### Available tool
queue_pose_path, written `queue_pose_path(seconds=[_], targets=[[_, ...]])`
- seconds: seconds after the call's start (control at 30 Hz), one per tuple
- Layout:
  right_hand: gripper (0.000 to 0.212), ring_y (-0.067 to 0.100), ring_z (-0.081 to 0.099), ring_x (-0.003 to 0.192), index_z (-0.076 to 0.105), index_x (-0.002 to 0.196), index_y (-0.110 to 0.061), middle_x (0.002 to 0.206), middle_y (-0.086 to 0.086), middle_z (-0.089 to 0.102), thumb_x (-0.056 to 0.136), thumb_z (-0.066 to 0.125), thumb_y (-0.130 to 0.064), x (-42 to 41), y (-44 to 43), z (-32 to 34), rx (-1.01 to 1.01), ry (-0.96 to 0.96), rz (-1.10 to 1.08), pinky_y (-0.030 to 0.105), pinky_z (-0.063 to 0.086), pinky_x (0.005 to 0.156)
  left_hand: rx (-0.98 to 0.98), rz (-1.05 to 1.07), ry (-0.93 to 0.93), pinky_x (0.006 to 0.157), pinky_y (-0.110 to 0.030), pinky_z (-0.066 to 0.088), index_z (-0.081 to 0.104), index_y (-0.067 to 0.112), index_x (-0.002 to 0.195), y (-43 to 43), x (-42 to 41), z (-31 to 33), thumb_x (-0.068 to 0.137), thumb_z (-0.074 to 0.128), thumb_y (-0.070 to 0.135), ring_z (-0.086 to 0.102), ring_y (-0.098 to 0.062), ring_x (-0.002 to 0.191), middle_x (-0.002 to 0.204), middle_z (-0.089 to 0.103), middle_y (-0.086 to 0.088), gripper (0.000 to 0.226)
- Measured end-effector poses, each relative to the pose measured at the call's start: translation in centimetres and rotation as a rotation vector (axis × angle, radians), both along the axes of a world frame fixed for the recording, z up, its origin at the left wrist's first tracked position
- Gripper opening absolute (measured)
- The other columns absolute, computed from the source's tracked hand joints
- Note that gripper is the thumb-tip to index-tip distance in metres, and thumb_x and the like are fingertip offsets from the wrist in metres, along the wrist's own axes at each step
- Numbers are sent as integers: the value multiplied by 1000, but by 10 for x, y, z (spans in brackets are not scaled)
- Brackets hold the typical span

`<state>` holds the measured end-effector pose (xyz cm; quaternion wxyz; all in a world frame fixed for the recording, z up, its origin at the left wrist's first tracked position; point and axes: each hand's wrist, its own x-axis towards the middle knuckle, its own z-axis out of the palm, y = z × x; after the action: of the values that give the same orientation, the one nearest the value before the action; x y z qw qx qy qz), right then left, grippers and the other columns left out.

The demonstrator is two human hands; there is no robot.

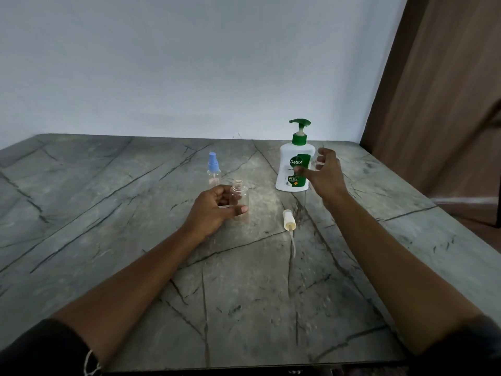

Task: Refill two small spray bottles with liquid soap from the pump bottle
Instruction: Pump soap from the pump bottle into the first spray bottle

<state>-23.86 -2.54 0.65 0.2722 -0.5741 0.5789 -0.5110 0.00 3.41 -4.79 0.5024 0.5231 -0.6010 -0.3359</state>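
My left hand (pixel 214 208) grips a small clear spray bottle (pixel 240 198) that stands upright on the table with its threaded neck uncapped. Its cream spray cap (pixel 288 220), with the dip tube trailing toward me, lies on the table to the right. A second clear spray bottle with a blue cap (pixel 213 169) stands behind my left hand. The white pump bottle with a green pump (pixel 295 161) stands at the back right. My right hand (pixel 325 172) hovers beside it with fingers spread, thumb in front of the label, not gripping it.
The grey marble-patterned table (pixel 135 213) meets a white wall at the back. A brown curtain (pixel 439 90) hangs at the right, past the table's right edge.
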Motion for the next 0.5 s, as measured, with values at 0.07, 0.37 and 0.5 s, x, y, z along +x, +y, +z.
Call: queue_pose_path(seconds=[0.07,0.37,0.5], targets=[[85,23,42,126,29,143,-12,142,9,41,74,80,-15,-1,-14,0,82,-138,77,30,38,93,-1,-2,13,90,-35,53,66,18,104,1,0,1,64,84,17,68,-15,92,98,72,-2,43],[52,19,56,94,49,118,-6,109,6,58,73,75,4,-4,-39,-6,128,-255,177,22,47,66,-8,-10,23,84,-27,54,65,16,106,2,0,3,67,83,15,68,-15,93,99,72,-2,43],[41,23,60,97,52,99,-15,102,4,62,71,76,4,-7,-46,-8,119,-235,248,37,51,80,-11,-14,16,83,-25,54,66,16,105,3,0,3,67,83,14,68,-15,92,98,72,-2,42]])
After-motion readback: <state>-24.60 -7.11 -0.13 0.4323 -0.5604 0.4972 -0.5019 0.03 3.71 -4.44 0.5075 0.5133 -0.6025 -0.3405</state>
